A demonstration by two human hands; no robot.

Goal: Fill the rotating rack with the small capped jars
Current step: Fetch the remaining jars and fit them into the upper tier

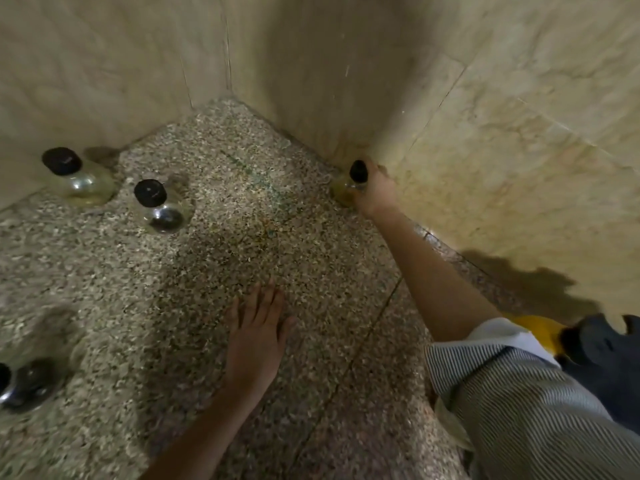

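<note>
On the speckled tabletop (242,209), three jars (157,209) stand at left; the left hand (258,336) rests flat, fingers open. The right hand (375,190) grips a corner jar (346,185), which could slip. No rack shows.

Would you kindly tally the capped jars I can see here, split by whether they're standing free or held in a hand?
Jars standing free on the counter: 3
Jars gripped by the right hand: 1
Jars under the flat left hand: 0
Total: 4
</note>
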